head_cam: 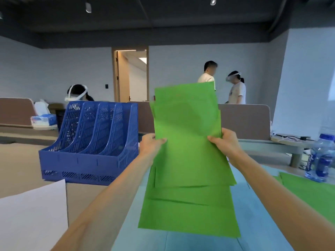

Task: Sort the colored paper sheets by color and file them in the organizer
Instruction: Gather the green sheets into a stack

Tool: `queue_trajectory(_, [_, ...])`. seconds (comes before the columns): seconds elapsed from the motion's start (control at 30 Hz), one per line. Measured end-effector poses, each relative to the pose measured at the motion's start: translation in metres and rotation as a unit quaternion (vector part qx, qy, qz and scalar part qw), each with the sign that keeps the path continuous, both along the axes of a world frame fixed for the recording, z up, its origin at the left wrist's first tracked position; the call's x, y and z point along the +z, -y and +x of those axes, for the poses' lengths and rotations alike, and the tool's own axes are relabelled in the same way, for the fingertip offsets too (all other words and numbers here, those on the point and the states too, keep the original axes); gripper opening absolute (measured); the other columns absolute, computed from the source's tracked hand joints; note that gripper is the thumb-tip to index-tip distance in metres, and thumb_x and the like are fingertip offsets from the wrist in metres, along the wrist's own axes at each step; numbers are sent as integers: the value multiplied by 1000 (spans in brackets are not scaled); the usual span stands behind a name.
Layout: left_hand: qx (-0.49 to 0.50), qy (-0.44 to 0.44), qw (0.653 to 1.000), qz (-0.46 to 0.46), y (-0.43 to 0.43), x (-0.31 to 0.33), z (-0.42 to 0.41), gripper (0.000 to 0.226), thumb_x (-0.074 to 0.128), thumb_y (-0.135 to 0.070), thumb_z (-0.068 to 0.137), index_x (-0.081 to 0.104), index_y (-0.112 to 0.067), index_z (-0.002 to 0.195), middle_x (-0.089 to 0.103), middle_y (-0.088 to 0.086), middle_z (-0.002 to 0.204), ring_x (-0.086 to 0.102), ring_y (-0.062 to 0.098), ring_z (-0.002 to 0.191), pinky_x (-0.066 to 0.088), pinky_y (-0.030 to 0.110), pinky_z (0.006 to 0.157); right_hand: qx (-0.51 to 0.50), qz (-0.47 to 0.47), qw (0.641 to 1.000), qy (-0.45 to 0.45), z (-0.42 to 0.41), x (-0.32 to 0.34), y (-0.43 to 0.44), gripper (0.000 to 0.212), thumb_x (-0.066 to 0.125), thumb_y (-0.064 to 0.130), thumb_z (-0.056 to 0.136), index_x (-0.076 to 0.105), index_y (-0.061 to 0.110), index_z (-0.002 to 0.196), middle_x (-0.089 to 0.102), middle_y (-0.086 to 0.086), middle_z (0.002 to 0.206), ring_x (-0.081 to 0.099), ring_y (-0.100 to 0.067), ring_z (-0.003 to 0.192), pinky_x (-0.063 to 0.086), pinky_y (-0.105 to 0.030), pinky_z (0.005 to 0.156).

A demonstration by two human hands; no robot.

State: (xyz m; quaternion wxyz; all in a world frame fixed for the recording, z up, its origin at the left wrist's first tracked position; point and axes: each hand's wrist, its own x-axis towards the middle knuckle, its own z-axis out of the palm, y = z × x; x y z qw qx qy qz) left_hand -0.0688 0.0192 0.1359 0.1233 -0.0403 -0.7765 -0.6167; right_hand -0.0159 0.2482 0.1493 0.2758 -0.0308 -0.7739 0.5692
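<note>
A loose, uneven stack of green paper sheets point(188, 156) is held up in the air in front of me. My left hand point(150, 144) pinches its left edge and my right hand point(225, 142) pinches its right edge, thumbs on the near face. A blue plastic organizer point(90, 140) with several slots stands on the table to the left of the stack; its slots look empty. Light blue sheets point(190, 241) lie flat on the table under the green stack. A white sheet point(32, 218) lies at the near left. More green sheets point(311, 192) lie at the right.
Two water bottles point(320, 158) stand at the right table edge beside the green sheets. A tissue box point(42, 119) sits on a desk behind the organizer. Brown desk dividers point(243, 122) run across the back. Three other people are farther off in the room.
</note>
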Motion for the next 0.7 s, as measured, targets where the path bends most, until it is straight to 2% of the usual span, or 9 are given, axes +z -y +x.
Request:
queue_trajectory(0.07, [11, -11, 1000, 1, -1, -6, 1, 41, 72, -29, 83, 63, -8, 117, 68, 7, 111, 62, 22, 88, 52, 39, 83, -20, 36, 999, -13, 3, -3, 4, 19, 68, 10, 86, 65, 13, 104, 72, -5, 101, 70, -21, 87, 57, -44, 83])
queue_trajectory(0.13, [18, -45, 999, 0, -5, 2, 6, 35, 65, -26, 90, 58, -6, 117, 64, 2, 98, 53, 15, 71, 44, 31, 69, -33, 55, 997, -45, 8, 3, 9, 18, 66, 13, 88, 63, 17, 105, 71, 1, 100, 69, -19, 89, 56, -46, 84])
queue_trajectory(0.27, [10, -145, 989, -2, -9, 23, 17, 19, 49, -22, 99, 46, -13, 116, 58, 6, 90, 40, 10, 56, 37, 20, 50, -51, 54, 990, -119, 19, 16, 17, 15, 61, 16, 92, 58, 18, 107, 67, 4, 97, 65, -17, 85, 56, -41, 82])
queue_trajectory(0.33, [-6, -166, 986, -4, -11, 24, 23, 30, 42, -25, 102, 37, -15, 129, 51, -2, 82, 40, 11, 55, 36, 19, 46, -47, 50, 988, -139, 24, 17, 24, 17, 61, 19, 93, 54, 18, 108, 65, 7, 98, 64, -14, 88, 54, -36, 85])
queue_trajectory(0.4, [-15, -161, 987, -14, -12, 16, 31, 46, 38, -29, 102, 23, -18, 144, 49, -5, 79, 41, 11, 54, 38, 24, 48, -39, 43, 990, -131, 24, 7, 28, 24, 62, 24, 92, 51, 17, 112, 64, 6, 106, 62, -12, 96, 50, -32, 91])
queue_trajectory(0.47, [-18, -139, 990, -19, -12, 4, 34, 50, 38, -34, 101, 20, -19, 145, 59, 13, 91, 47, 15, 56, 49, 36, 60, -42, 38, 992, -112, 23, -8, 31, 42, 66, 34, 89, 47, 13, 121, 61, 3, 119, 58, -13, 108, 46, -34, 99])
queue_trajectory(0.53, [-11, -120, 993, -10, -10, -8, 31, 48, 40, -40, 98, 27, -21, 140, 55, 29, 121, 62, 34, 87, 49, 53, 86, -42, 15, 994, -104, 24, -22, 33, 56, 68, 38, 86, 44, 12, 130, 59, 3, 123, 55, -14, 114, 43, -33, 101])
queue_trajectory(0.6, [-21, -99, 995, 7, -6, -15, 30, 52, 43, -47, 92, 30, -24, 137, 51, 19, 135, 53, 40, 117, 42, 57, 100, -38, -7, 993, -110, 26, -32, 34, 50, 67, 30, 88, 44, 12, 128, 58, 14, 104, 56, -11, 107, 41, -25, 94])
queue_trajectory(0.7, [-33, -107, 993, 22, -5, -10, 32, 58, 48, -38, 96, 25, -18, 145, 47, -6, 135, 48, 19, 120, 34, 41, 108, -49, -5, 994, -102, 25, -36, 39, 42, 64, 19, 91, 46, 12, 129, 53, 16, 95, 55, -12, 105, 38, -21, 91])
